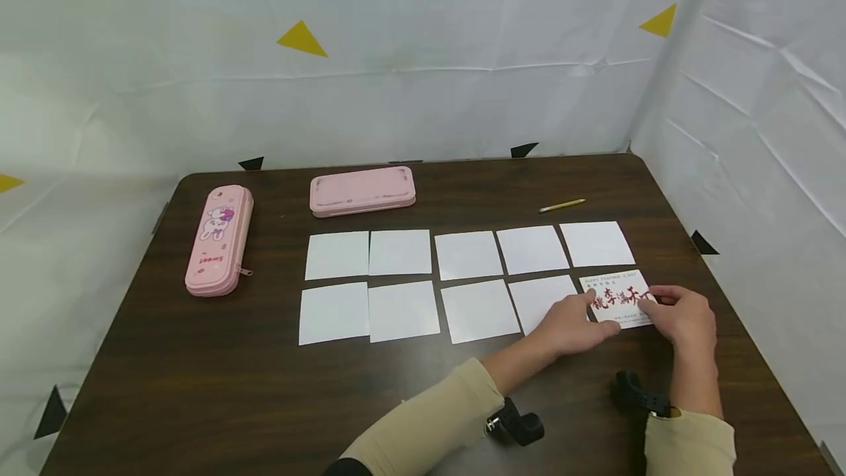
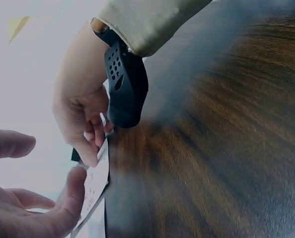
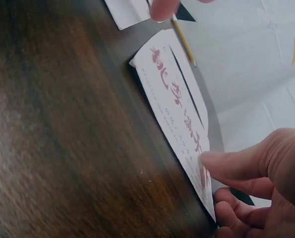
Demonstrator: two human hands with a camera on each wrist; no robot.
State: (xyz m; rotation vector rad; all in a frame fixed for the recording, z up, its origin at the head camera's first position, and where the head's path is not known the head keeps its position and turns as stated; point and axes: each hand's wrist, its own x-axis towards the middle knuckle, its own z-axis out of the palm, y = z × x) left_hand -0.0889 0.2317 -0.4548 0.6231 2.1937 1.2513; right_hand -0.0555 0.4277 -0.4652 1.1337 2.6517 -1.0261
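A white card (image 1: 617, 307) with red brush-style characters and small print lies at the right end of the front row on the table. My right hand (image 1: 687, 320) pinches its right edge, the thumb (image 3: 227, 163) on the printed face and the other fingers curled at the edge. At the card's left side is my left hand (image 1: 570, 325), fingers loosely spread, with fingertips close to the card's left corners. That hand partly covers a blank white card (image 1: 538, 298) beside the printed one.
Several blank white cards (image 1: 401, 252) lie face up in two rows across the dark wooden table (image 1: 218, 388). Behind them are a pink case (image 1: 363, 189) and a yellow pencil (image 1: 562, 206). Another pink zip case (image 1: 218, 241) with a rabbit picture stands at left. White sheeting surrounds the table.
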